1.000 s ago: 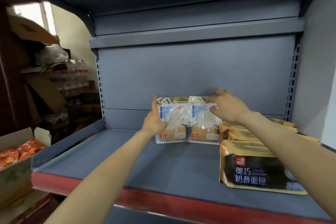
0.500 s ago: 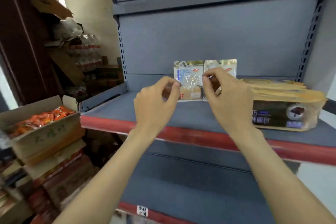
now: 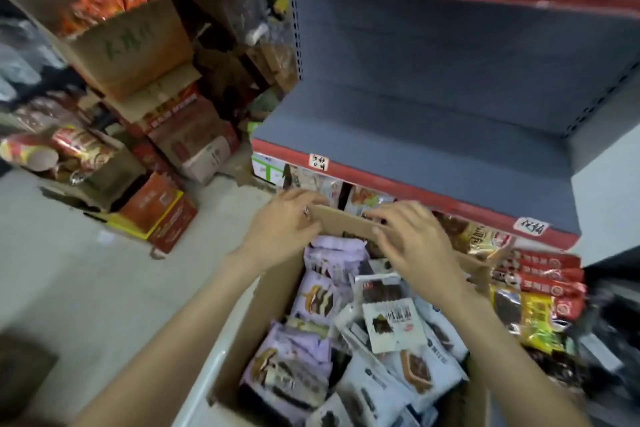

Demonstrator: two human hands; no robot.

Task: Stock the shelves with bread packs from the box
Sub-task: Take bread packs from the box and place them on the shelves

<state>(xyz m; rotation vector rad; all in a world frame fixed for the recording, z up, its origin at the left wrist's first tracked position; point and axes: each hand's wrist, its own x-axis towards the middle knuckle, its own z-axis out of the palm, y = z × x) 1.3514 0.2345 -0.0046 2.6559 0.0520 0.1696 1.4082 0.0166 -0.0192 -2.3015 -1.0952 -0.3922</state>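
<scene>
Over box (image 3: 239, 333) — two hands, empty.

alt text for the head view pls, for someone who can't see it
Both hands, left and right, hover at the far flap of an open cardboard box packed with purple and white bread packs. Beyond it stands a grey shelf with a red edge.

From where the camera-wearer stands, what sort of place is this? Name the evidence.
Probably a small shop or its stockroom: metal shelving with handwritten price tags, an open box of bread packs, and stacked cartons of snacks.
</scene>
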